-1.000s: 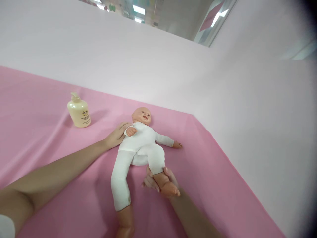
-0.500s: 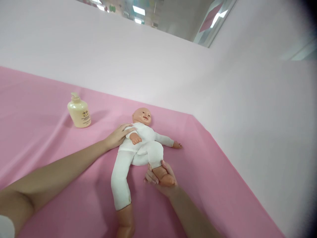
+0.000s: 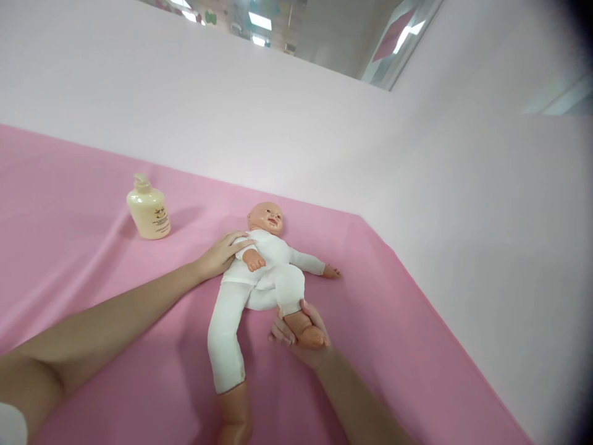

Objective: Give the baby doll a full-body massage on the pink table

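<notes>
A baby doll [image 3: 275, 247] in a white bodysuit lies on its back, head away from me. My left hand [image 3: 225, 252] rests on the side of its chest and upper arm, the fingers stretched out over the white cloth. Around the lower part of one bent leg, just above the foot, my right hand [image 3: 311, 337] is closed from beneath, so that some of its fingers are hidden. That leg's knee is raised toward the belly. The doll's other leg [image 3: 226, 346] reaches toward me.
A cream pump bottle [image 3: 149, 210] stands to the left of the doll. Pink cloth [image 3: 393, 358] covers the surface. White walls [image 3: 278, 123] rise behind and to the right, with a window [image 3: 324, 37] above.
The bent leg and my right hand have shifted very slightly to the left. Nothing else has visibly moved.
</notes>
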Demonstrator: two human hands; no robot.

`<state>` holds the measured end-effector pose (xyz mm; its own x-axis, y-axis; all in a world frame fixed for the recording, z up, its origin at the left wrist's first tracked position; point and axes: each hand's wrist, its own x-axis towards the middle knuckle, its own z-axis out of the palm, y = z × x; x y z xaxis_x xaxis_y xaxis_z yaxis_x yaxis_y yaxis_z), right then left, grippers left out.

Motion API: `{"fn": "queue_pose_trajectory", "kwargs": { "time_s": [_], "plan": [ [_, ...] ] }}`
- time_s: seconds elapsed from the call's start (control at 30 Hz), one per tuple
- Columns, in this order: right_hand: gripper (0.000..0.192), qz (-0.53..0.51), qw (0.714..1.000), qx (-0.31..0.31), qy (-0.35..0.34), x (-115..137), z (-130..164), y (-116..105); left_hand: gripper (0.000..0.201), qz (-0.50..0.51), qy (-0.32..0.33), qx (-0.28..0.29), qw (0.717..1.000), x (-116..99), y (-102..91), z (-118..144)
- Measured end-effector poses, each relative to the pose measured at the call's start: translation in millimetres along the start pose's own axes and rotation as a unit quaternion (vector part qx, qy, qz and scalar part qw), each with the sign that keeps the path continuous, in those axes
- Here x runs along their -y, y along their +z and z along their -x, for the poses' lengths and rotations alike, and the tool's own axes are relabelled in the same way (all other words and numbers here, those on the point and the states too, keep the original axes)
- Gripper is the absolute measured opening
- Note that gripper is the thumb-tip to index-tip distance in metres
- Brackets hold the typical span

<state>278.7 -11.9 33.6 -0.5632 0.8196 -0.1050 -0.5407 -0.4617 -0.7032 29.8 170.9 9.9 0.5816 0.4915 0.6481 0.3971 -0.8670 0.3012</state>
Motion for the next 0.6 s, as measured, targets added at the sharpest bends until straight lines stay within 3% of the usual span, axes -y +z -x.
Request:
{"fn": "queue_pose_trajectory", "kwargs": {
  "time_s": [0.33,0.6],
  "plan": [
    [0.048,-0.016,1.0,0.024,-0.006,-1.2,-0.5,-0.5,0.048,0.016,-0.004,-0.001,1.0,0.2,-0.2,1.2],
    [0.057,0.022,0.981,0.192,-0.034,-4.0,1.9,-1.9,0.035,0.143,-0.083,-0.059,0.984,3.6,2.7,-2.2]
  ]
}}
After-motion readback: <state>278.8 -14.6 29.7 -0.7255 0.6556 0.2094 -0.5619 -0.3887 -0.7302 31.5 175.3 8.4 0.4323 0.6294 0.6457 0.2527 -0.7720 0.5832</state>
